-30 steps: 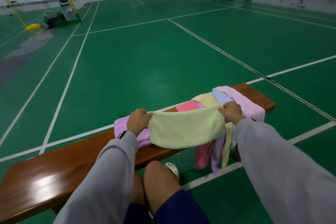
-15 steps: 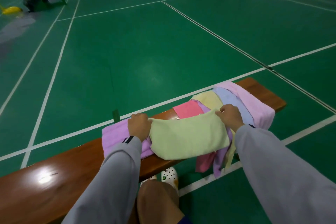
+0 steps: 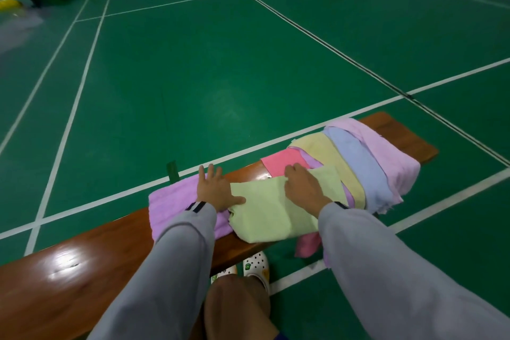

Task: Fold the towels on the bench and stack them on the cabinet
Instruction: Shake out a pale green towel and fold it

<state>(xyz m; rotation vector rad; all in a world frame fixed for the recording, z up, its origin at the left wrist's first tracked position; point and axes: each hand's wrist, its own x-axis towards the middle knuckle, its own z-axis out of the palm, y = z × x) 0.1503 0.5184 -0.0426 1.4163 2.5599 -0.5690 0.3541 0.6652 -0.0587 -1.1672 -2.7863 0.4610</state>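
The pale green towel (image 3: pixel 265 210) lies folded and slightly rumpled on the wooden bench (image 3: pixel 82 270), its long side running along the bench. The left hand (image 3: pixel 214 190) presses flat, fingers spread, on a purple towel (image 3: pixel 171 201), with the thumb on the green towel's edge. The right hand (image 3: pixel 303 188) rests on the green towel; whether it pinches the cloth is unclear. A sleeve (image 3: pixel 372 243) hides the towel's right corner.

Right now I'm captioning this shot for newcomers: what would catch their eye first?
A pale green towel lies on the glossy wooden bench, with the left hand flat at its edge and the right hand on top. Right of it, a row of pastel towels drapes over the bench.
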